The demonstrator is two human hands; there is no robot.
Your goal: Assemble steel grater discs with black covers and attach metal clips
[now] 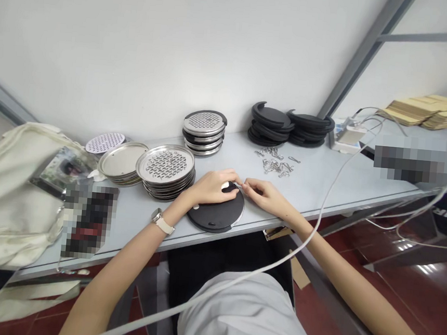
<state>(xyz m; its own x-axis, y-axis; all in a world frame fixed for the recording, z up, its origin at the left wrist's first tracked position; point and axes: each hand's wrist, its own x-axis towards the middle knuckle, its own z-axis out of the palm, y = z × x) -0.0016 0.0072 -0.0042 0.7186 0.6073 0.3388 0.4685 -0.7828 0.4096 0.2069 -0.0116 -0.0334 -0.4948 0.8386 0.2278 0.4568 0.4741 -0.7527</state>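
Observation:
A black round disc (215, 216) with a thin silver rim at its right side lies flat near the table's front edge. My left hand (214, 186) rests over its far part, fingers bent and closed near the rim. From the right, my right hand (262, 196) meets it, thumb and fingers pinched together at the rim. Whatever small piece lies between the fingertips is too small to make out. Just left of the disc stands a stack of round metal grater plates (166, 163). Small silver metal clips (276, 166) lie loose beyond my right hand.
Black ring-edged discs (270, 124) are stacked by the wall, near assembled grater discs (205, 121). Plain metal plates (123, 160) and a cream cloth bag (6, 185) are at left. A white cable (321, 207) crosses in front of my right arm. Cardboard pieces (428, 110) lie far right.

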